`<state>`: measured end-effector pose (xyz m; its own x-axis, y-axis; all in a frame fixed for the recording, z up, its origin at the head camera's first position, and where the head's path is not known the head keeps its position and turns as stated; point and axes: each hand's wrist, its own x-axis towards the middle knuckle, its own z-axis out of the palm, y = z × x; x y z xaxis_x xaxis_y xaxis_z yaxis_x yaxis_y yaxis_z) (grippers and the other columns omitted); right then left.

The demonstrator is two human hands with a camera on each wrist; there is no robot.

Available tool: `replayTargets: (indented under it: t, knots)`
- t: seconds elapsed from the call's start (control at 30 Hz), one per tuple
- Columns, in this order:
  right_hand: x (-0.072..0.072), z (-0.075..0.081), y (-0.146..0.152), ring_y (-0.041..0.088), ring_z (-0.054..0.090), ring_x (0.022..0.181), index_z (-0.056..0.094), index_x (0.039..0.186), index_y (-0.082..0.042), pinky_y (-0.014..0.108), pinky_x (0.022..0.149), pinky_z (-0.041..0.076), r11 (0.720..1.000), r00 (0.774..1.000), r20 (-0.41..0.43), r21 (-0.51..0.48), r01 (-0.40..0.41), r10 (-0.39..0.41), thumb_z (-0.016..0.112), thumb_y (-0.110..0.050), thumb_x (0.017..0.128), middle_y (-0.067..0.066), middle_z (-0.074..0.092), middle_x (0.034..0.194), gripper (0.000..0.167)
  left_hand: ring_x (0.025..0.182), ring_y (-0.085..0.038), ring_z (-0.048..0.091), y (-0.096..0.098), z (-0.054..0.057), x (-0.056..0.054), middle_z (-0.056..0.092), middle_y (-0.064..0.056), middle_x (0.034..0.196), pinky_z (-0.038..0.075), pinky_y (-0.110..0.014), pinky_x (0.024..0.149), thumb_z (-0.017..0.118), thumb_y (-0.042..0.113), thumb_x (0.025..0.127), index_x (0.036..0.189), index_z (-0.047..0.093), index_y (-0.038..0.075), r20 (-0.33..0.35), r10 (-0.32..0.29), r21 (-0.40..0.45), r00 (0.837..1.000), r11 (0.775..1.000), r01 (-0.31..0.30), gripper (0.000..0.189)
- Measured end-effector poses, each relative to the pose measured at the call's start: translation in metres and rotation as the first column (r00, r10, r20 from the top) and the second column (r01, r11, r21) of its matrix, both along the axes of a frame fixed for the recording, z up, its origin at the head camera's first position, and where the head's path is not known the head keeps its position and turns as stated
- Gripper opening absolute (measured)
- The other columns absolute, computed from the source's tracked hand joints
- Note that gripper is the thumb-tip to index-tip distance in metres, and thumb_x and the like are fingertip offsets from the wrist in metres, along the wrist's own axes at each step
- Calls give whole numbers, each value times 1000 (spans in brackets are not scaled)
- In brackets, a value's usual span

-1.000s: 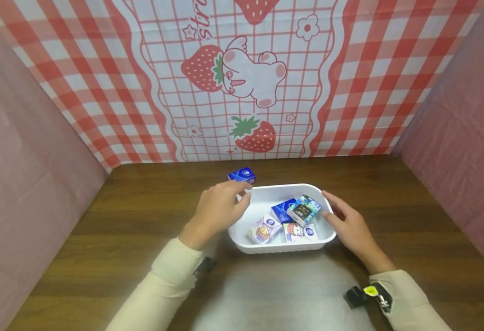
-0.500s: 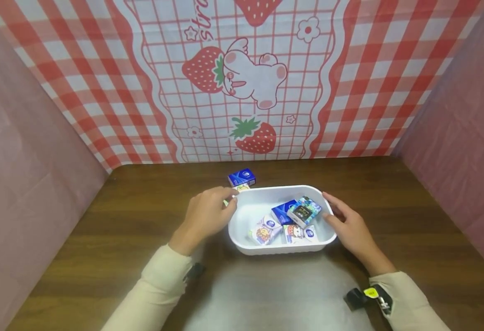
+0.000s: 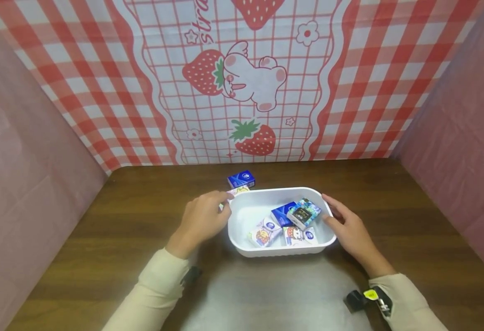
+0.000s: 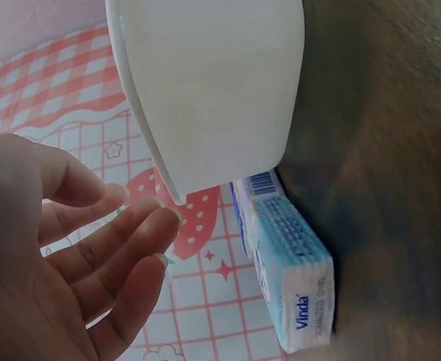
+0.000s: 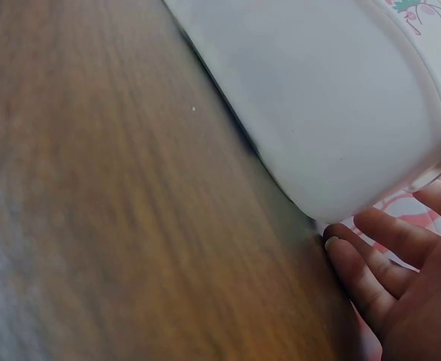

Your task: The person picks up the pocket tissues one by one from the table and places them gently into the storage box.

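Note:
A white plastic tub [image 3: 248, 252] stands on the wooden table with several small tissue packs inside. A patterned blue-green pack [image 3: 304, 213] lies on a dark blue pack [image 3: 282, 214]; a lilac pack [image 3: 265, 232] and a white cartoon pack [image 3: 300, 236] lie in front. My left hand [image 3: 202, 220] hovers at the tub's left end; in the left wrist view its fingers [image 4: 134, 248] bend loosely around nothing. My right hand [image 3: 349, 230] grips the right end, thumb over the rim; the right wrist view shows its fingers [image 5: 363, 278] at the outer wall.
Behind the tub's back left corner lie a blue tissue pack [image 3: 241, 179] and a pale pack [image 3: 239, 190], partly hidden. In the left wrist view a light blue Vinda pack [image 4: 295, 278] sits beside the tub. A checked strawberry cloth [image 3: 258, 138] hangs behind the table.
My left hand has moved left from above the tub's rim to beside its left end, uncovering the pale pack behind. The right hand stays at the tub's right end.

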<state>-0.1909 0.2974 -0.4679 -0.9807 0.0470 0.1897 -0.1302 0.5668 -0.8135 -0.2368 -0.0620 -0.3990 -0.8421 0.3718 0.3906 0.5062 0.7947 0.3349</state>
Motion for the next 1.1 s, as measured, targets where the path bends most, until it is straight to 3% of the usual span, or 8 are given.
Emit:
replayTargets:
  t: [0.23, 0.43, 0.57, 0.87, 1.1]
  knots:
    - [0, 1, 1, 41, 51, 130, 41, 155, -16, 55, 93, 50, 1000, 1000, 13, -9, -3, 3, 56, -30, 103, 20, 48, 148, 56, 96, -25, 70, -7, -1, 0, 74, -4, 111, 57, -40, 69, 64, 24, 93, 113, 77, 13, 10, 21, -2, 1000, 1000, -21, 26]
    - [1, 2, 0, 40, 52, 129, 41, 154, -16, 54, 92, 52, 1000, 1000, 13, -10, -5, 5, 57, -28, 102, 21, 50, 146, 56, 89, -22, 68, -15, -3, -3, 73, -2, 107, 54, -38, 66, 63, 25, 92, 111, 76, 14, 37, 32, -1, 999, 999, -32, 26]
    - [1, 2, -1, 39, 52, 129, 41, 154, -16, 53, 93, 51, 1000, 1000, 17, -15, -8, 9, 56, -29, 103, 21, 50, 147, 56, 92, -21, 68, -19, -5, -3, 73, -2, 108, 55, -38, 69, 63, 27, 93, 113, 76, 14, 75, 38, 9, 996, 999, -39, 27]
    - [0, 2, 0, 41, 48, 133, 40, 155, -15, 55, 94, 50, 1000, 1000, 26, -22, -8, 9, 56, -29, 103, 20, 47, 149, 56, 75, -18, 62, -26, -12, -6, 72, -1, 98, 51, -35, 60, 64, 24, 92, 110, 76, 14, 56, 48, -23, 997, 999, -47, 24]
    - [1, 4, 0, 42, 48, 133, 39, 155, -16, 55, 93, 50, 1000, 999, 36, -27, -8, 9, 56, -30, 103, 20, 46, 150, 56, 75, -19, 62, -30, -17, -7, 72, -4, 99, 51, -36, 58, 65, 24, 91, 111, 76, 13, 42, 50, -53, 998, 997, -48, 25]
